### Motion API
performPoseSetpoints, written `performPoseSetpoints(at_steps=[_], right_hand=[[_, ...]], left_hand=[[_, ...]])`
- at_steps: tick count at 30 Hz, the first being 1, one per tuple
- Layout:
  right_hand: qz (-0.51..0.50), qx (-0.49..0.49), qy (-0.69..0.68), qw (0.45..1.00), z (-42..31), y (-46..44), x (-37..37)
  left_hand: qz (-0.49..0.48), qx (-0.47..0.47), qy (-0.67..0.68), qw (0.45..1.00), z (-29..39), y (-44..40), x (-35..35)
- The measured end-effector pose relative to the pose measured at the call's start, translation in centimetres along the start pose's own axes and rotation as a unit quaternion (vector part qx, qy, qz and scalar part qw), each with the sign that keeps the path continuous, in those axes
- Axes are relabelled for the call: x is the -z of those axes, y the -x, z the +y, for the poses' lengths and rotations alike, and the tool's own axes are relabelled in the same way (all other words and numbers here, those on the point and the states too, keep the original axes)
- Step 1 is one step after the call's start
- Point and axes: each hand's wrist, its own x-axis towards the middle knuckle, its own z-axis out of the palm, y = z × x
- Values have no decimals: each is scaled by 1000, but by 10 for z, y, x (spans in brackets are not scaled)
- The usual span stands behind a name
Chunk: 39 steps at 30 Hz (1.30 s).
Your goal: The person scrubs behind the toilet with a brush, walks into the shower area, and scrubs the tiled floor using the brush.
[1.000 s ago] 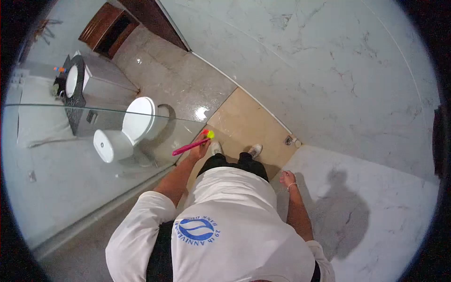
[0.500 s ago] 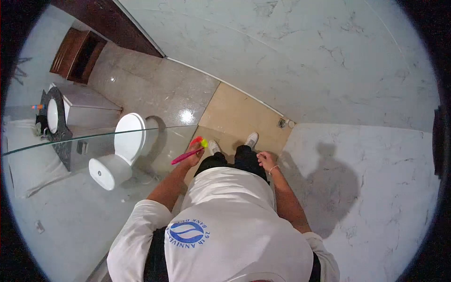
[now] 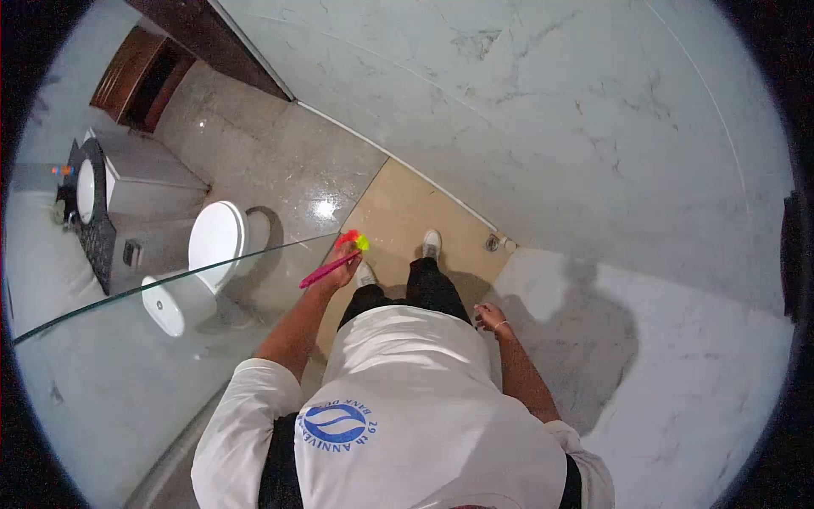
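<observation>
My left hand (image 3: 343, 265) is closed around a pink-handled brush (image 3: 319, 273) with red and yellow-green bristles. Its handle points back toward the glass panel, while the bristles stick out past my fingers. On the other side, my right hand (image 3: 488, 316) hangs beside my hip with loosely bent fingers. Nothing shows in it, and a thin band circles the wrist. Both hands are well above the tan floor (image 3: 398, 199).
To my left stands a glass panel (image 3: 178, 276), with a white toilet (image 3: 218, 237) partly behind it. Farther off are a washbasin (image 3: 86, 191) and a brown wooden cabinet (image 3: 127, 76). A marbled wall (image 3: 543, 102) runs ahead; a floor drain (image 3: 492, 243) lies near its base.
My right foot has stepped, and the view has shifted a little. The brush remains in my left hand; my right hand has dropped slightly toward my hip.
</observation>
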Motion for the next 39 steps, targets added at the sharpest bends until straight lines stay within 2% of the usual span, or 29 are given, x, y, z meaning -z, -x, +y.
performPoseSetpoints(at_steps=[2, 4, 6, 7, 9, 10, 11, 12, 14, 17, 19, 25, 27, 32, 34, 37, 39], right_hand=[[-6, 37, 26, 999, -33, -22, 21], [6, 154, 91, 984, -59, -57, 30], [-109, 228, 30, 967, -118, -46, 33], [-158, 209, 11, 965, -143, -43, 28], [-215, 185, 0, 959, -193, -20, 16], [-256, 113, -35, 960, -223, 3, 13], [-292, 41, -68, 953, -245, 20, 8], [-299, 41, -60, 952, -257, 32, 0], [-327, -27, -105, 939, -271, 45, -14], [-327, 6, -53, 944, -262, 38, -32], [-339, -1, -66, 939, -261, 38, -39], [-318, -44, -107, 941, -255, 33, -70], [-312, -52, -136, 939, -247, 38, -81], [-224, -46, -181, 956, -212, 62, -112], [-206, -30, -219, 953, -183, 57, -122], [-196, -16, -277, 940, -150, 70, -132], [-194, -1, -313, 930, -125, 78, -135]], left_hand=[[0, 46, 14, 999, 40, -22, 2], [-1, 92, 28, 995, 68, -43, -18], [-44, 152, -73, 985, 74, -59, -52], [-39, 162, -72, 983, 92, -70, -57], [-130, 164, -128, 969, 135, -90, -58], [-127, 176, -127, 968, 139, -93, -73], [-89, 106, -158, 978, 137, -94, -92], [-50, 34, -188, 980, 138, -95, -104], [-45, 55, -193, 979, 153, -98, -109], [-50, 85, -217, 971, 155, -88, -103], [-46, 68, -261, 962, 146, -79, -101], [-49, 79, -254, 963, 143, -55, -70], [-58, 50, -257, 963, 130, -49, -68], [-114, -58, -217, 968, 114, -29, -53], [-163, -68, -146, 973, 103, -18, -57], [-235, -129, -126, 955, 89, -1, -60], [-271, -156, -114, 943, 105, 1, -51]])
